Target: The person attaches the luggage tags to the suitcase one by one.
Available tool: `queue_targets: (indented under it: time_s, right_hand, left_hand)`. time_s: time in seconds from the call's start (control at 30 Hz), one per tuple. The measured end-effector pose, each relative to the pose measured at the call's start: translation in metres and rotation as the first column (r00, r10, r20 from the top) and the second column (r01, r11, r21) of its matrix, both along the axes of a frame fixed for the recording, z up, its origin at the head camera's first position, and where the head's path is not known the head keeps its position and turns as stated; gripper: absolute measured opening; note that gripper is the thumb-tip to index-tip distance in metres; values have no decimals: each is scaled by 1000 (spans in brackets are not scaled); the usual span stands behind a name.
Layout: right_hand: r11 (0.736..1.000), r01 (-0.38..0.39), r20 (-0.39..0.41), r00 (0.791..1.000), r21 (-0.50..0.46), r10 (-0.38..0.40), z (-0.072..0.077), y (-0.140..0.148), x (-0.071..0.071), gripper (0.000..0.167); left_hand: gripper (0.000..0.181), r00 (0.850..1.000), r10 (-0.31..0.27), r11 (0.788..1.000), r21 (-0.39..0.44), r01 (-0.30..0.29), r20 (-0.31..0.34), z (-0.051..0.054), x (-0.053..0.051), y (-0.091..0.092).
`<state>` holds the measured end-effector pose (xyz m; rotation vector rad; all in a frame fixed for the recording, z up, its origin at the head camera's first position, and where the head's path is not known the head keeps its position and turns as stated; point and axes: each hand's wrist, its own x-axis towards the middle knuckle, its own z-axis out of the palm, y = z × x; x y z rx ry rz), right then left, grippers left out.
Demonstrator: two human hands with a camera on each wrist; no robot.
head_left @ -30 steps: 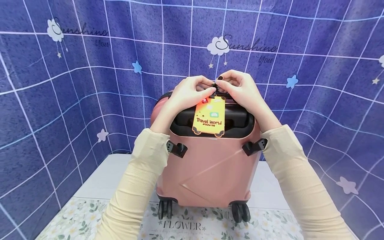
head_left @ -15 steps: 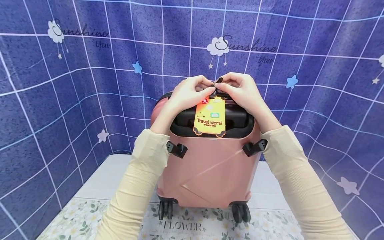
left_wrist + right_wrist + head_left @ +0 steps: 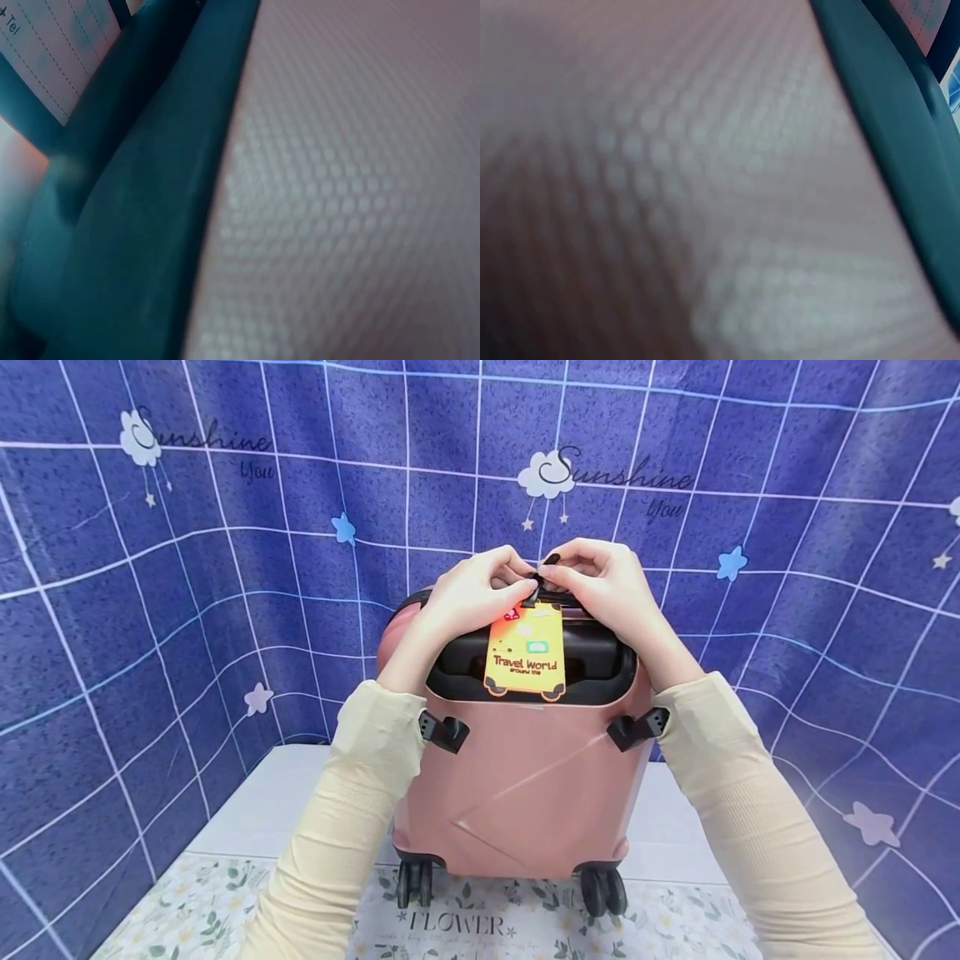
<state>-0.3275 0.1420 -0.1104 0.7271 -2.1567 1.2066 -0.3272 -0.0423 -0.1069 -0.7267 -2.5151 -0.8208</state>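
A yellow luggage tag (image 3: 525,643), printed "Travel World around the", hangs at the top of a pink suitcase (image 3: 517,802). My left hand (image 3: 478,587) pinches the tag's black strap (image 3: 532,594) between thumb and fingers, just above the tag. From the other side, my right hand (image 3: 606,578) pinches the strap close to its end, which sticks up past the thumb. Fingertips of both hands nearly meet there, covering the strap's fastening. A lined card (image 3: 56,52) marked "Tel" appears at the upper left of the left wrist view.
Black wheels (image 3: 596,892) carry the suitcase on a floral mat (image 3: 195,906), with a white surface (image 3: 281,793) behind. A blue-purple grid curtain (image 3: 450,435) encloses the back and sides. Both wrist views look closely at the textured pink shell (image 3: 705,150) and its dark trim (image 3: 892,150).
The strap's end has come into fuller view above my right thumb as that hand's fingers shifted slightly. The tag has swung a little to the right. My left hand stays almost still.
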Motion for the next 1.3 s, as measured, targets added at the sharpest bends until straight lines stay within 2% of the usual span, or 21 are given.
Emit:
queue_targets:
  time_s: [0.47,0.8,1.3]
  right_hand:
    - [1000,-5,12,1000,21,5,0,1,0,21]
    - [999,-25,31,999,45,23,0,1,-1,21]
    - [998,21,17,1000,54,-22,0,1,1,21]
  left_hand:
    - [32,1000,-1,1000,23,2,-20,-1,0,-1]
    - [31,1000,-1,999,39,1,-4,-2,0,0]
    - [29,1000,-1,1000,5,1,-3,0,1,0]
